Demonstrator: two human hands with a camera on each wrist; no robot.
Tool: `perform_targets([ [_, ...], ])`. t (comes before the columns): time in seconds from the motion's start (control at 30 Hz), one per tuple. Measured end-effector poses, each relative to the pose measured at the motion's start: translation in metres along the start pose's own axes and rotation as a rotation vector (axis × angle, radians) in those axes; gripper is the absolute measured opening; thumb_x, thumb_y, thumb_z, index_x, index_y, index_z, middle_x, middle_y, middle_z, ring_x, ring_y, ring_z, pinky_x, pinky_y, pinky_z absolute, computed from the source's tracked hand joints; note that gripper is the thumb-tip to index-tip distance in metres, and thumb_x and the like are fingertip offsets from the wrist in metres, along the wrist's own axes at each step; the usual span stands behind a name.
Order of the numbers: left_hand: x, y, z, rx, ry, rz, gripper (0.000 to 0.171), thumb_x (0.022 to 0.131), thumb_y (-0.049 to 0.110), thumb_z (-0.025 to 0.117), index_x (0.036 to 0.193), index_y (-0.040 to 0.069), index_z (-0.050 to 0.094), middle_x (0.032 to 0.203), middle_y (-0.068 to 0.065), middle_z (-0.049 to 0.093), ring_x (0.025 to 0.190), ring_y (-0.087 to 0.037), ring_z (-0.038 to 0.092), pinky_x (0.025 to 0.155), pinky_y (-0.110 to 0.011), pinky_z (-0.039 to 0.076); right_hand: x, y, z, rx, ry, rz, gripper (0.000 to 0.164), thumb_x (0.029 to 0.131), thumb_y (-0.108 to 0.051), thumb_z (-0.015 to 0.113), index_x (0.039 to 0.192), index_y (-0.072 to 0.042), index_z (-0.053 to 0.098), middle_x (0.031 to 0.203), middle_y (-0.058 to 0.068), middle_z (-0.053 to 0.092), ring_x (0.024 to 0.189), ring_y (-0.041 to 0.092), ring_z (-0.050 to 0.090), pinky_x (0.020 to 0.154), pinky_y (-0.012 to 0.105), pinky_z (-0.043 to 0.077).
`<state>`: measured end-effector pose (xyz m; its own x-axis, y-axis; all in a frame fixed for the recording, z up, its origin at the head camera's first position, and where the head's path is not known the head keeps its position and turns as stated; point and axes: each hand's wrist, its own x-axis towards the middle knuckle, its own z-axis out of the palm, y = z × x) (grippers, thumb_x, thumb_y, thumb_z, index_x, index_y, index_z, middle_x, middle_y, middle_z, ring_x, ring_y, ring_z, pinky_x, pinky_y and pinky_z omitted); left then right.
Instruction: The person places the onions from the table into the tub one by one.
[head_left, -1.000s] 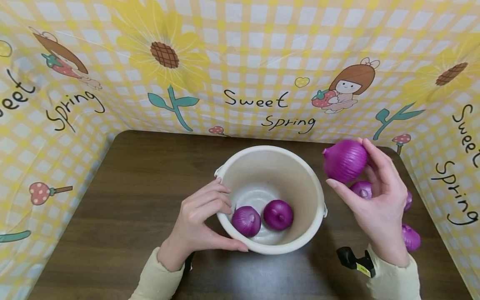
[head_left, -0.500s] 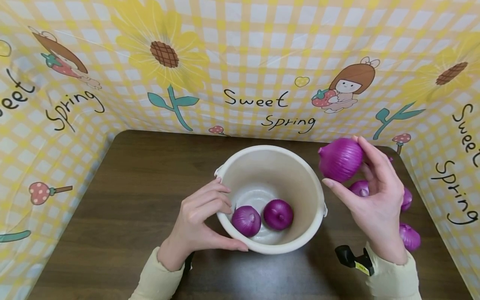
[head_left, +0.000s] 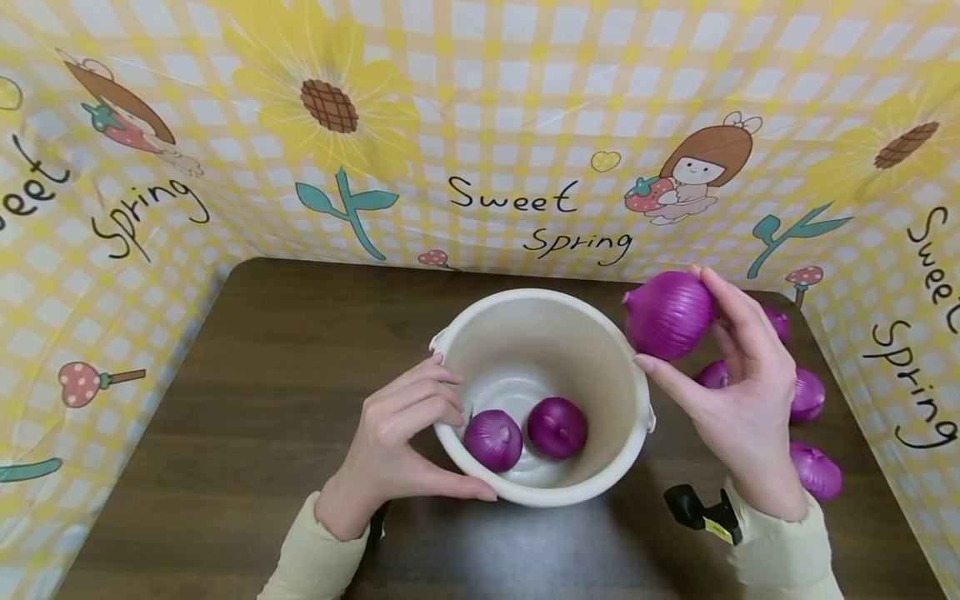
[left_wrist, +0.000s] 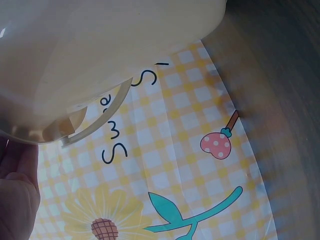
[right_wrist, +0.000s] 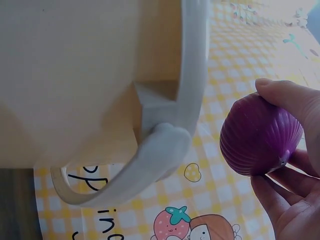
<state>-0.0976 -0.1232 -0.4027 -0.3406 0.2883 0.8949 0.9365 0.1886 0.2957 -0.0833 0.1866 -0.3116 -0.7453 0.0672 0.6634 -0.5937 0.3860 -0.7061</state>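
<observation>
A cream plastic bucket [head_left: 540,337] stands upright at the middle of the table in the head view. Two purple onions lie on its bottom: one onion [head_left: 492,440] at the left, another onion [head_left: 557,427] beside it. My left hand [head_left: 401,433] holds the bucket's left side, fingers over the rim and thumb along the front. Raised just beyond the right rim, my right hand [head_left: 738,400] grips a third purple onion [head_left: 669,315] between thumb and fingers. In the right wrist view this onion [right_wrist: 261,135] is off to the side of the bucket's pale handle [right_wrist: 125,170].
Several more onions [head_left: 807,396] lie along the right side of the dark wooden table [head_left: 285,333], partly behind the right hand. A yellow checked cloth [head_left: 510,100] walls the table at the back and both sides.
My right hand has moved left with its onion, closer to the bucket's rim, uncovering more of the onions on the right. The left hand and bucket have stayed in place.
</observation>
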Motion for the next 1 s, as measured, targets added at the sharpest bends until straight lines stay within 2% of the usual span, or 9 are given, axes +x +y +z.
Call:
perform_targets([
  [0.2,0.001,0.000,0.000,0.001,0.002,0.002,0.062,0.059,0.060,0.094,0.074,0.010,0.062,0.078,0.000,0.063,0.089,-0.029,0.068,0.102,-0.058,0.049,0.002,-0.001,0.005,0.082,-0.003,-0.036,0.078,0.072,-0.007,0.094,0.137,0.011,0.055,0.136,0.031,0.055,0.127,0.035,0.054,0.110,0.038,0.044],
  [0.33,0.001,0.000,0.000,0.000,0.001,0.005,0.062,0.058,0.060,0.095,0.074,0.010,0.062,0.078,0.000,0.063,0.089,-0.029,0.068,0.102,-0.058,0.049,0.003,-0.006,0.009,0.093,-0.017,-0.051,0.078,0.075,-0.015,0.093,0.137,0.012,0.054,0.136,0.031,0.055,0.128,0.035,0.054,0.111,0.040,0.042],
  [0.67,0.001,0.000,0.000,0.001,0.005,0.006,0.062,0.058,0.060,0.095,0.075,0.010,0.062,0.077,0.001,0.063,0.089,-0.029,0.068,0.102,-0.058,0.049,0.004,-0.013,0.017,0.086,-0.064,-0.053,0.076,0.072,-0.002,0.093,0.137,0.011,0.055,0.134,0.029,0.056,0.124,0.033,0.055,0.108,0.038,0.046],
  [1.0,0.001,0.001,0.000,0.002,0.007,0.005,0.061,0.058,0.059,0.095,0.074,0.010,0.062,0.078,0.000,0.063,0.089,-0.029,0.068,0.102,-0.057,0.049,0.001,-0.014,0.025,0.080,-0.125,-0.053,0.085,0.061,0.018,0.088,0.139,0.010,0.054,0.137,0.026,0.056,0.125,0.032,0.056,0.107,0.038,0.047],
])
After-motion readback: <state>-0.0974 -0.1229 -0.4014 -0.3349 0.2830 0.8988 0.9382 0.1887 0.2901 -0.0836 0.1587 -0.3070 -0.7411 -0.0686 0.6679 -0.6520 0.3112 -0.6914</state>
